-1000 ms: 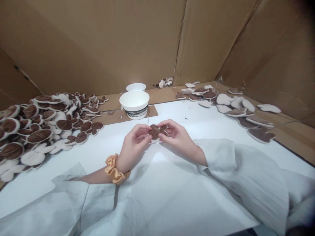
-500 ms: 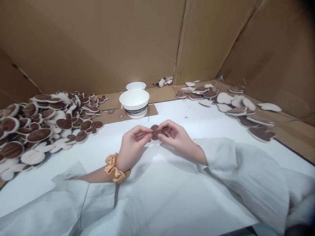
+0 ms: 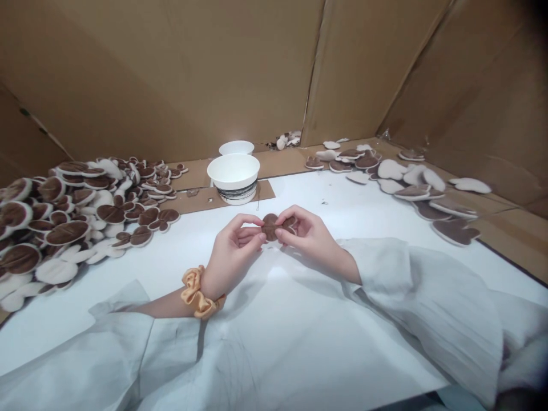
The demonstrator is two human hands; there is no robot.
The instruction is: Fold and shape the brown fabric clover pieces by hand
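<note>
A small brown plush piece [image 3: 269,227] with rounded lobes is held between both hands above the white work surface [image 3: 299,314]. My left hand [image 3: 237,245] pinches its left edge with thumb and index finger, the other fingers curled behind. Around its right part, my right hand [image 3: 306,233] is closed, with thumb and index finger on the brown face. Just behind my hands stands a white bowl [image 3: 234,171] with dark thread wound around its lower part. A thread end hangs at the bowl's right side.
On the left lies a large heap of brown and white plush pieces [image 3: 67,233]. More flat pieces [image 3: 454,230] lie along the right edge. A second white bowl [image 3: 236,147] stands behind the first. Cardboard walls [image 3: 171,74] enclose the back and right.
My left index finger has lifted into a higher arch and shifted on the piece's edge. The piece and my right hand have risen very slightly.
</note>
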